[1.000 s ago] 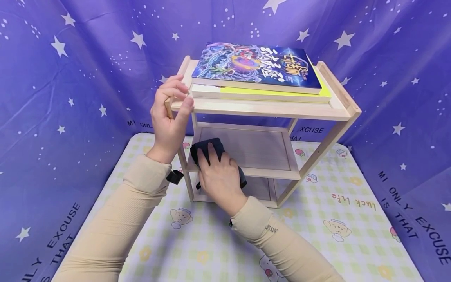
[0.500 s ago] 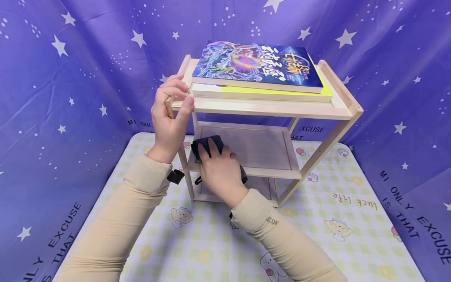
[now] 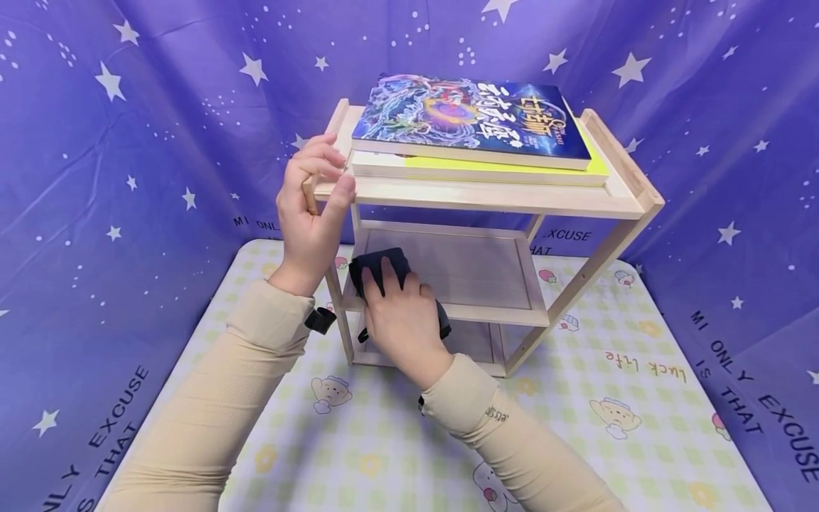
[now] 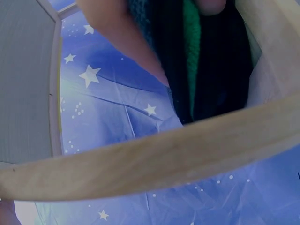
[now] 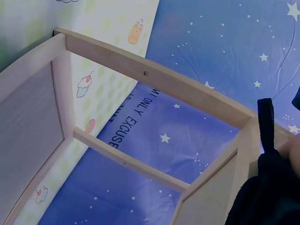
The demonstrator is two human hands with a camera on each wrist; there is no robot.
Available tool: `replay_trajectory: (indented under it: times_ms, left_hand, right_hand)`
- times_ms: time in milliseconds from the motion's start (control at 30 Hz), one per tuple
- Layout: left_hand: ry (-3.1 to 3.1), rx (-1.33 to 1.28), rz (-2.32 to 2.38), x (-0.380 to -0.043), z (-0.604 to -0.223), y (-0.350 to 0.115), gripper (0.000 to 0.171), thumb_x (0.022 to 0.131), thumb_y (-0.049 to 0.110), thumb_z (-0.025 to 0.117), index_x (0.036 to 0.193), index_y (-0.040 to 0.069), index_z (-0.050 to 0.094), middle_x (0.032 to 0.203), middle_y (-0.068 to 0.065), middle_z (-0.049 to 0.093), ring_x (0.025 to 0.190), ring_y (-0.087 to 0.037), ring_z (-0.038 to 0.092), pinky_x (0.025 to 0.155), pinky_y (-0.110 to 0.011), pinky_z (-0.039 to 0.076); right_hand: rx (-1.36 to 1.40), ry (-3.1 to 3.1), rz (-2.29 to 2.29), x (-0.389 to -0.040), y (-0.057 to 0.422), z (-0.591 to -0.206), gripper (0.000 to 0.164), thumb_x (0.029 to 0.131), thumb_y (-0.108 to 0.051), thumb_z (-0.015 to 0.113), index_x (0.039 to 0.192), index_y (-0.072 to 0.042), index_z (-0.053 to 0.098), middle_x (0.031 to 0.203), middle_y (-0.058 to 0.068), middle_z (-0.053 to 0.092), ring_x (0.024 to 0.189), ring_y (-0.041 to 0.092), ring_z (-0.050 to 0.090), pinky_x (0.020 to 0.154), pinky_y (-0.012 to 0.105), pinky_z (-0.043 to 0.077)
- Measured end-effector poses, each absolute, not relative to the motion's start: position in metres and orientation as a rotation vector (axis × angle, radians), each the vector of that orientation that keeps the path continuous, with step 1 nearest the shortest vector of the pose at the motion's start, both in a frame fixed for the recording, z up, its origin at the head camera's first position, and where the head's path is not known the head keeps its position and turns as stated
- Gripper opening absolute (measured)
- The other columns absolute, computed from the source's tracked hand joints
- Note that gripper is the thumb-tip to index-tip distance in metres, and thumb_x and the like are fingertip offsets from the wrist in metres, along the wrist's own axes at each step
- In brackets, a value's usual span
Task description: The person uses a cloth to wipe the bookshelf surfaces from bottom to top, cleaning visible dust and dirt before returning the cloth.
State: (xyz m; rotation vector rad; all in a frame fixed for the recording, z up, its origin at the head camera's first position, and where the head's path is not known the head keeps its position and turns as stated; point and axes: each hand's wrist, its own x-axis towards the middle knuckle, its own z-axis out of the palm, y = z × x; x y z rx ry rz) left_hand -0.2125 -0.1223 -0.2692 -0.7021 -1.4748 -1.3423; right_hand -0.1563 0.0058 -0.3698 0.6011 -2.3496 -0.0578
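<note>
A wooden three-tier shelf rack (image 3: 486, 199) stands on the table. At its top left corner my left hand (image 3: 310, 199) grips the end rail, the thumb on the front edge and the fingers over the side. My right hand (image 3: 406, 320) holds a dark folded towel (image 3: 384, 263) against the left end of the middle shelf (image 3: 480, 274), fingers spread and bent over it. Green and dark layers of the towel (image 4: 192, 56) show in the left wrist view. A hanging loop (image 5: 266, 124) sticks up from it in the right wrist view. The right palm's underside is hidden.
Two stacked books lie on the top shelf: a blue illustrated one (image 3: 473, 121) over a yellow and white one (image 3: 499, 171). A checked tablecloth (image 3: 550, 441) covers the table. Purple starry curtains (image 3: 160, 142) enclose the back and sides.
My right hand and the towel shift slightly forward, then back, at the left end of the middle shelf. The left hand keeps its grip on the rail, and the books stay put.
</note>
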Motion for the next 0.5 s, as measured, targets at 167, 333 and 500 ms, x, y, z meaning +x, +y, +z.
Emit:
replay_trajectory:
  times_ms: [167, 333, 500]
  left_hand:
    - [-1.477, -0.703, -1.335, -0.213, -0.269, -0.123, 0.046, 0.092, 0.035, 0.061, 0.088, -0.010, 0.051, 0.097, -0.028, 0.060, 0.124, -0.036, 0.056, 0.112, -0.045, 0.041]
    - [-1.478, -0.709, -1.336, -0.213, -0.269, -0.123, 0.048, 0.093, 0.037, 0.061, 0.088, -0.010, 0.051, 0.097, -0.028, 0.060, 0.124, -0.037, 0.056, 0.113, -0.046, 0.041]
    - [-1.477, -0.716, -1.344, -0.213, -0.269, -0.123, 0.049, 0.093, 0.037, 0.060, 0.088, -0.010, 0.050, 0.097, -0.028, 0.059, 0.124, -0.039, 0.055, 0.113, -0.046, 0.041]
  right_hand:
    - [0.610, -2.345, -0.041, -0.154, 0.006, -0.368, 0.039, 0.090, -0.036, 0.061, 0.124, -0.019, 0.069, 0.125, 0.013, 0.068, 0.084, 0.035, 0.068, 0.055, 0.040, 0.055]
    - [0.635, -2.406, 0.009, -0.151, 0.010, -0.364, 0.046, 0.093, -0.045, 0.058, 0.129, -0.019, 0.066, 0.130, 0.014, 0.065, 0.088, 0.037, 0.067, 0.060, 0.042, 0.057]
    - [0.668, -2.479, 0.062, -0.149, 0.015, -0.358, 0.049, 0.094, -0.046, 0.056, 0.134, -0.018, 0.062, 0.136, 0.015, 0.061, 0.093, 0.039, 0.067, 0.065, 0.045, 0.059]
